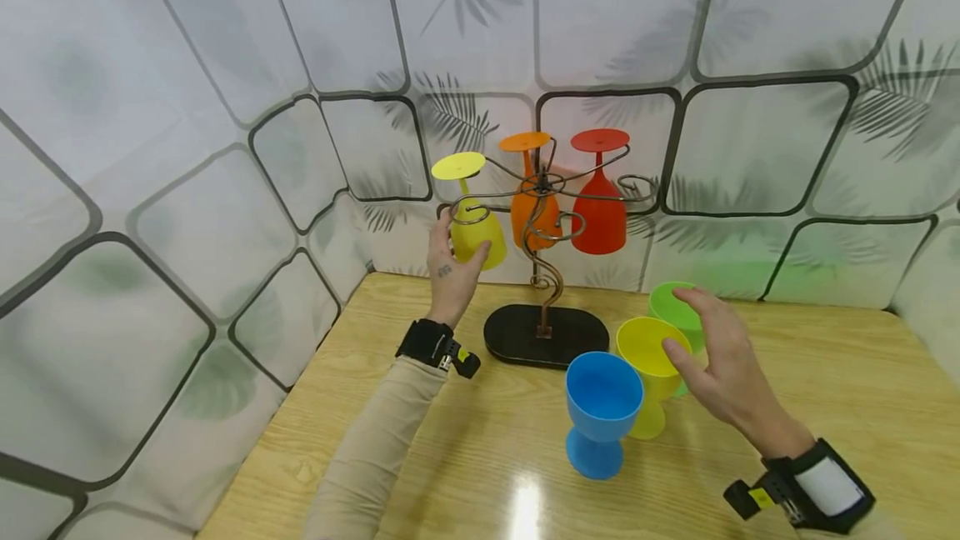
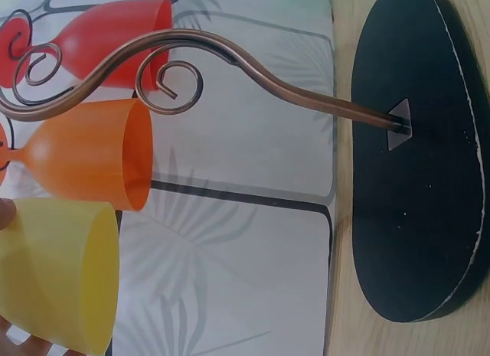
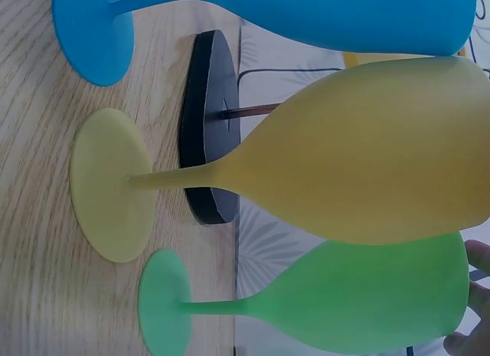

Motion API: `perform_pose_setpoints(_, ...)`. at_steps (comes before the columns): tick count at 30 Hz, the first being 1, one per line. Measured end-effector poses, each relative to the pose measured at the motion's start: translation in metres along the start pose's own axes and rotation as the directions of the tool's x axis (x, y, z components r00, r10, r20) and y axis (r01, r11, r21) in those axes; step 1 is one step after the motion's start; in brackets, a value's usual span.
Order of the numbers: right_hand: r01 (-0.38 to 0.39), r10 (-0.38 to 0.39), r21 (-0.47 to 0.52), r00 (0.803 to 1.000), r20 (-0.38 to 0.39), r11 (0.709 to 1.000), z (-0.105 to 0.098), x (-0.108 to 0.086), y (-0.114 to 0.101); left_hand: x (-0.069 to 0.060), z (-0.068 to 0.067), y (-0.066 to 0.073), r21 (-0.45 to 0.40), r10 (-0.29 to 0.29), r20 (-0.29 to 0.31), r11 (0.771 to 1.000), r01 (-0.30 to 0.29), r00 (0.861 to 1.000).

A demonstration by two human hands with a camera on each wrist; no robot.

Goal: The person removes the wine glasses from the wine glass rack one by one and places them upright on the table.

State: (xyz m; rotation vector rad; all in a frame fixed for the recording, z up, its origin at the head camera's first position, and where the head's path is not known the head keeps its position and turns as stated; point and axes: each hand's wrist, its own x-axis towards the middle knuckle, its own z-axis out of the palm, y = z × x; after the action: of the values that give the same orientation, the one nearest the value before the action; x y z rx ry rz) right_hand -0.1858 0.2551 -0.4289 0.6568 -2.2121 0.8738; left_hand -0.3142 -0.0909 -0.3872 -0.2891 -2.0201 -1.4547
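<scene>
My left hand (image 1: 456, 269) grips the bowl of an upside-down yellow goblet (image 1: 480, 240) at the left of a metal goblet rack (image 1: 549, 282). The goblet's foot is up, level with the rack's wire arms; in the left wrist view its bowl (image 2: 57, 272) shows fingers at the edge. My right hand (image 1: 723, 365) is spread beside an upright yellow goblet (image 1: 651, 348) and a green goblet (image 1: 671, 307). In the right wrist view its fingertips (image 3: 478, 295) lie by the green goblet's rim (image 3: 452, 295); whether they touch is unclear.
An orange goblet (image 1: 534, 219) and a red goblet (image 1: 600, 215) hang upside down on the rack. Its black oval base (image 1: 517, 336) stands on the wooden table (image 1: 480, 473). A blue goblet (image 1: 600, 407) stands upright in front. Patterned cloth walls (image 1: 622, 32) close the back and left.
</scene>
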Motion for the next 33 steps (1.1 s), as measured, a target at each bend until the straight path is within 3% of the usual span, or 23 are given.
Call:
perform_pose_setpoints(14,-0.016,0.016,-0.011,1.000,-0.007,1.000,-0.002,-0.004,0.001,0.011,0.003,-0.001,0.057,0.046,0.018,0.997,-0.047,0.999)
perform_pose_setpoints(22,-0.018,0.018,-0.011,1.000,-0.005,1.000,-0.002,-0.005,0.003,0.015,0.006,-0.001,0.007,-0.001,0.052,1.000,0.001,0.999)
perform_pose_setpoints(33,-0.037,0.037,-0.010,0.999,0.001,0.999,-0.003,-0.008,0.003,0.018,0.007,0.002,0.004,0.029,0.095,1.000,-0.029,0.995)
